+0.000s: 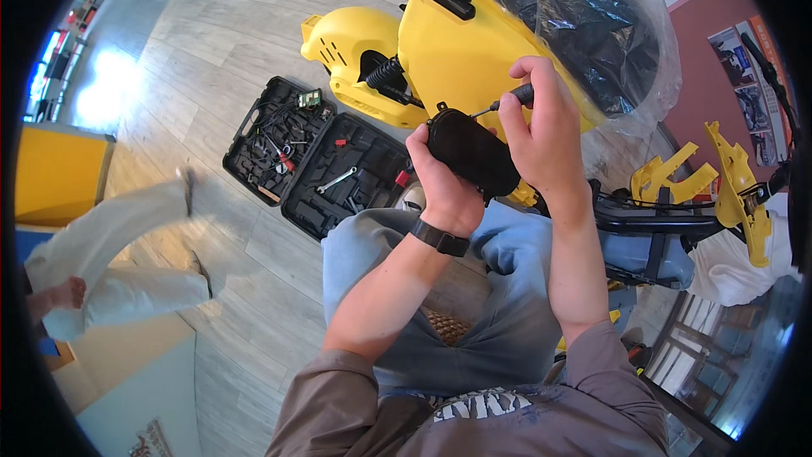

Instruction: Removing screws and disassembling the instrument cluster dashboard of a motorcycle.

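The left hand's (450,190) grip is clasping a rounded black casing (475,155) just before a smooth yellow body panel (461,46). The right hand's (545,135) grip is pinching a dark-handled, thin-shafted metal screwdriver (523,95), whose tip is meeting or nearly meeting the casing's edge.

A black watch (440,239) with a smooth strap encircles the wrist just behind the left hand (445,196). Farther behind it and the right hand (548,145), the grey-brown shirt (550,425) has short sleeves (613,381), ending near the elbows, and a jagged white chest print (484,405). Creased, light-blue jeans (414,305) show between hands and shirt.
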The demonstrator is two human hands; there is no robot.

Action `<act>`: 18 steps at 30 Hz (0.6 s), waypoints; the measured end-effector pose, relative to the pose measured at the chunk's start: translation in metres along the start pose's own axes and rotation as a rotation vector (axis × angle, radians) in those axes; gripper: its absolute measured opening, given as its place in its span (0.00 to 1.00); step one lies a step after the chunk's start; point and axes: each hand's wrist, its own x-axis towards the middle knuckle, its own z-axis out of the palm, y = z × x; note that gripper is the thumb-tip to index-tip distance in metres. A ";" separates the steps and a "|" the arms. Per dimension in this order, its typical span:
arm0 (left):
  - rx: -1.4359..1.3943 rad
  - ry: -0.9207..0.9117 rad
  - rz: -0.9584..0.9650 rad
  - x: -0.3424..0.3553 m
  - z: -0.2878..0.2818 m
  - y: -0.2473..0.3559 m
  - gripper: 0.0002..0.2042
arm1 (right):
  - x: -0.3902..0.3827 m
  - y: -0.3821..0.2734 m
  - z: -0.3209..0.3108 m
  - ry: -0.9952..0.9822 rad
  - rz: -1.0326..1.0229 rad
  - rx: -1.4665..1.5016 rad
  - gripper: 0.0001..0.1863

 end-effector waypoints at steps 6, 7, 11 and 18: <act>0.028 -0.011 0.026 0.000 0.002 0.001 0.29 | 0.004 -0.009 -0.014 -0.150 0.184 0.003 0.06; 0.033 -0.032 0.029 0.001 0.000 0.002 0.29 | 0.005 -0.013 -0.015 -0.225 0.319 0.009 0.06; -0.003 -0.055 0.019 0.002 -0.003 0.001 0.28 | 0.004 -0.015 -0.012 -0.204 0.306 0.057 0.06; -0.014 -0.032 -0.008 0.001 -0.002 -0.001 0.27 | -0.001 -0.006 -0.007 -0.102 0.170 0.061 0.10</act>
